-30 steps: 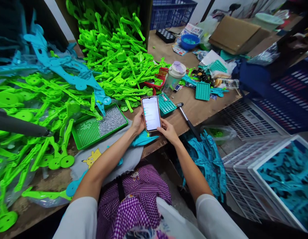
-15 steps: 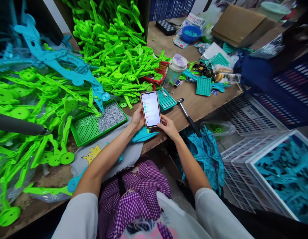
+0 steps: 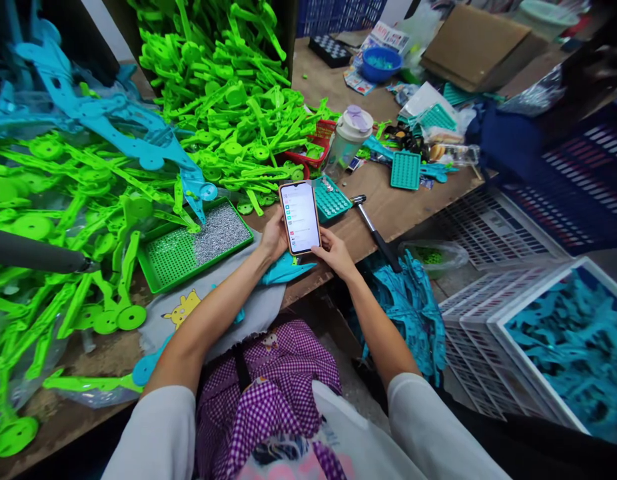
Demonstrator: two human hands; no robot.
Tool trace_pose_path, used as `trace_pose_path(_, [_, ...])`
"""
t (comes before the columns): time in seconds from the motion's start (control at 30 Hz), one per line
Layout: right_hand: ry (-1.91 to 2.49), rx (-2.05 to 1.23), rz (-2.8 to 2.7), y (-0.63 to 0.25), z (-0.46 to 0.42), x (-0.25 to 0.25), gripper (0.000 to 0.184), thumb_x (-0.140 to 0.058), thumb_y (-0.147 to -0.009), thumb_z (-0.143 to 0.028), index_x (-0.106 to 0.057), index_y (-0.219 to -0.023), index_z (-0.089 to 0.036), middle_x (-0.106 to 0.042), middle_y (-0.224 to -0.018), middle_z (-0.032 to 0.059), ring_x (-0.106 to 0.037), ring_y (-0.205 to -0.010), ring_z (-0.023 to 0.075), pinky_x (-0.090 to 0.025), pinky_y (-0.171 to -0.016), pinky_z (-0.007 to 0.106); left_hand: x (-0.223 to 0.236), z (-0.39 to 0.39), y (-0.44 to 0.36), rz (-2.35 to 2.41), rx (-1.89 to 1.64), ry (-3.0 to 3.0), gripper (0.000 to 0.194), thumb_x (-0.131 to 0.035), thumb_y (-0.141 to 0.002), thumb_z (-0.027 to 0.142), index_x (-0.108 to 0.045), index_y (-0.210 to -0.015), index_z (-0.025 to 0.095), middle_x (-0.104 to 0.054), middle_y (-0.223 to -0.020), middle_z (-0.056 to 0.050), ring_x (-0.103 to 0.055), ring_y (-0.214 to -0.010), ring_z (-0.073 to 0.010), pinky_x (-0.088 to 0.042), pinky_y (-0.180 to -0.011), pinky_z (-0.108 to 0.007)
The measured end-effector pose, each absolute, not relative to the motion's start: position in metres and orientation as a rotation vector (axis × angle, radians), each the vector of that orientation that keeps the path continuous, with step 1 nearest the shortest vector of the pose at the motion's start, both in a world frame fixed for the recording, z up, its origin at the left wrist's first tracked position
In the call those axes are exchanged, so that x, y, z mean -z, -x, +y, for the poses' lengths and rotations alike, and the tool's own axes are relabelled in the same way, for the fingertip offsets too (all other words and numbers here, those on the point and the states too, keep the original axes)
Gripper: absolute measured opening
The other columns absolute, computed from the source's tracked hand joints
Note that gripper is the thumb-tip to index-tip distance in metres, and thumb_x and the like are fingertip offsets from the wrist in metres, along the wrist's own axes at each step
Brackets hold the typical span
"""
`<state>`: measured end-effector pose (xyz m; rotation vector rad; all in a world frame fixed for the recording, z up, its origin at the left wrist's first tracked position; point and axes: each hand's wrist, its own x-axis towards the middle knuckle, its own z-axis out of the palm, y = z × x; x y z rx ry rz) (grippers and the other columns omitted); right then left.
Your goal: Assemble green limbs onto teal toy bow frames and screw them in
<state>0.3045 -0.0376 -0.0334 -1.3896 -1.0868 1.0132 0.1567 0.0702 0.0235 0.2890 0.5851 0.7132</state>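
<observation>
Gripping a lit phone (image 3: pixel 300 219) between left hand (image 3: pixel 274 235) and right hand (image 3: pixel 335 253).

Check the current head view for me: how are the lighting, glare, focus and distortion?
Head view: phone screen glows near white, its text too small to read; green parts look strongly saturated; top corners fall dark. Head view: both hands look reasonably sharp, foil bag softer. Head view: wide-angle stretch skews the white crate.

Brown worktable (image 3: pixel 333 263) under hammer (image 3: pixel 373 230), green tray (image 3: pixel 171 260), gray cloth (image 3: pixel 261 312).
</observation>
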Motion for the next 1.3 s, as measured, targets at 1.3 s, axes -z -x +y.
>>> trace_pose_path(1.3, [1.713, -0.257, -1.043, -0.252, -0.021, 0.007, 0.101, -0.084, -0.062, -0.051, -0.038, -0.145, -0.018, -0.053, -0.136, 0.0191, -0.055, -0.128, 0.0339, -0.048, -0.108, 0.052, -0.042, 0.058, -0.163, 0.537, -0.665, -0.449, 0.041, -0.041, -0.105, 0.038, -0.063, -0.128, 0.013, -0.077, -0.107, -0.011, -0.073, -0.103, -0.0217, -0.053, -0.102, -0.038])
